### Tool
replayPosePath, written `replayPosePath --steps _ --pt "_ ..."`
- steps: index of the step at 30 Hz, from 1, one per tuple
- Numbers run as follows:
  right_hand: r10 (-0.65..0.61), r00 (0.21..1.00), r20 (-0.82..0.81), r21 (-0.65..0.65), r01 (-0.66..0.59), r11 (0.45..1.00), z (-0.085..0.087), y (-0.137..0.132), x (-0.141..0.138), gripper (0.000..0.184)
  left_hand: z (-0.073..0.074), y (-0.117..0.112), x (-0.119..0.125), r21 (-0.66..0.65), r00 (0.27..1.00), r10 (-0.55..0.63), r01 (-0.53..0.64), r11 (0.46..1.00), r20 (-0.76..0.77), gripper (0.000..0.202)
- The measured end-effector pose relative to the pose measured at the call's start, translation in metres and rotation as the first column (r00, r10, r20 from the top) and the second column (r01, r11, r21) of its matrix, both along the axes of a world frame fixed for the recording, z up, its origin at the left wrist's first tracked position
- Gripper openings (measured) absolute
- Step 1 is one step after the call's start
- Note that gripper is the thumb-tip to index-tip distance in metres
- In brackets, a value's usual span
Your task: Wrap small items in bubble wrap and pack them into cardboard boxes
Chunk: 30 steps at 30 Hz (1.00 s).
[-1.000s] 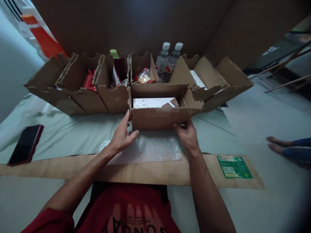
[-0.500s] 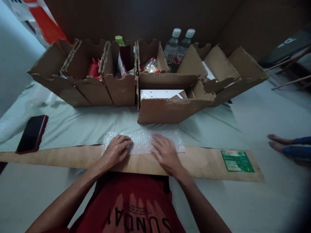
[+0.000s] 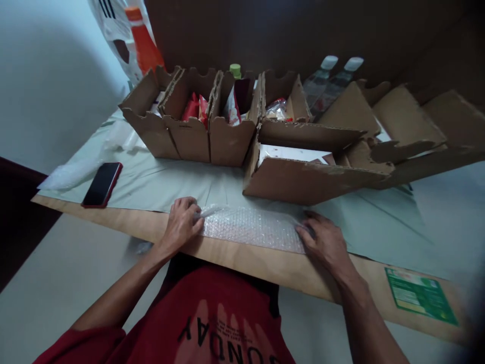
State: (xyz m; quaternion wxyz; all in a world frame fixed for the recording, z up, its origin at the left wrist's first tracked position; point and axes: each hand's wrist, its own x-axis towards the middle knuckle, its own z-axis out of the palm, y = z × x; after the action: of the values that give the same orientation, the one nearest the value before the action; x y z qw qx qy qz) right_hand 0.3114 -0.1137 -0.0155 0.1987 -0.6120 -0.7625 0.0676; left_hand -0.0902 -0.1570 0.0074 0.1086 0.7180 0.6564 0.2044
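Observation:
A long, folded strip of bubble wrap [image 3: 250, 227] lies across the front of the table, partly on the green cloth and partly on the bare wood. My left hand [image 3: 184, 220] is closed on its left end, fingers curled. At the other end my right hand [image 3: 324, 237] pinches the wrap between thumb and fingers. Whether anything is folded inside the wrap cannot be made out. Just behind it stands a cardboard holder [image 3: 299, 179] with a white box [image 3: 291, 153] in it.
Several cardboard holders [image 3: 189, 141] line the back, with packets inside. Two clear bottles [image 3: 322, 81] and an orange bottle [image 3: 144, 43] stand behind. A phone [image 3: 101, 185] and more bubble wrap [image 3: 71, 173] lie left. A green label [image 3: 420, 294] is at the right front.
My hands have moved apart from the middle of the bubble wrap to its two ends and gripped it there. The camera view has turned to the left.

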Motion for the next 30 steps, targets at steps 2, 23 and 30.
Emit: replayPosePath --steps 2,23,30 --pt "-0.021 0.997 -0.076 -0.023 0.019 1.0 0.007 -0.01 0.003 0.034 0.0 -0.004 0.003 -0.001 1.0 0.005 -0.005 1.0 0.024 0.013" --pt "-0.07 0.672 -0.737 -0.458 -0.421 0.783 0.022 -0.143 -0.149 0.022 0.045 0.084 -0.002 0.283 0.919 -0.393 0.386 0.878 -0.034 0.048" --pt "-0.427 0.301 -0.853 -0.521 -0.555 0.649 0.034 -0.121 -0.148 0.04 0.042 -0.074 -0.037 -0.061 0.724 -0.457 0.564 0.824 0.518 0.081"
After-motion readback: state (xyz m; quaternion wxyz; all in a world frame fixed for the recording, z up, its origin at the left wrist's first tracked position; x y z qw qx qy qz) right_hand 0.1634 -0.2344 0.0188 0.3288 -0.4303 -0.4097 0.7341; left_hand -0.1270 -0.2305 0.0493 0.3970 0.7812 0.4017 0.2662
